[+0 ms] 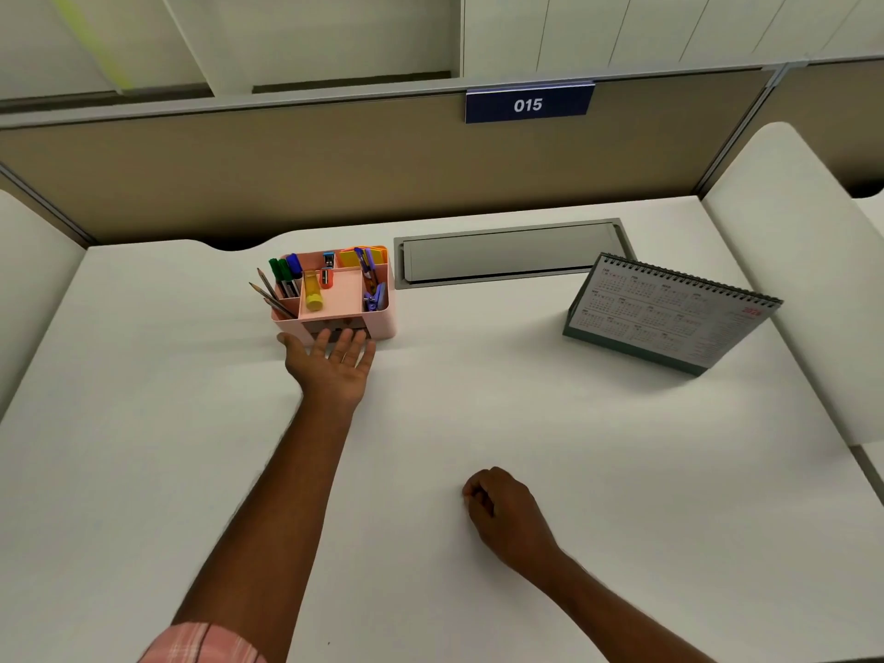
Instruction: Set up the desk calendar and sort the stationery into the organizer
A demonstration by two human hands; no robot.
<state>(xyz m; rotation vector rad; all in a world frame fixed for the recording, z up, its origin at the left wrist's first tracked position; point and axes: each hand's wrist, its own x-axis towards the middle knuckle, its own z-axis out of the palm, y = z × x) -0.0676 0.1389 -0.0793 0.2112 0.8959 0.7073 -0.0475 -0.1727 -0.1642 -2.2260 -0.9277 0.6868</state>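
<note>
The left hand [335, 363] lay flat and spread, fingers straight, with the fingertips touching the organizer's [386, 323] near wall. It gripped nothing. That reads as a push or a steadying touch, probably to square the organizer toward the back of the desk [478, 413].

The organizer sat just beyond those fingertips. Beyond the thumb, pencils [270, 291] and markers [287, 275] stood in its tall compartment, leaning outward because the slot is deep and loose. Straight ahead of the fingers a yellow tube [313, 291] lay in the shallow middle tray. Past the little finger a purple stapler [375, 296] was tucked into the side slot. No loose stationery showed on the desk, so the sorting looked finished.

The right hand [507, 512] rested on the desk close to the body, fingers loosely curled under. Nothing could be seen in it, and it seemed idle.

The calendar [669, 318] stood well beyond the right hand and out to its right. It was propped open as a tent on its base with the printed face toward the person, so it could be read from the seat. It appeared already set up.
</note>
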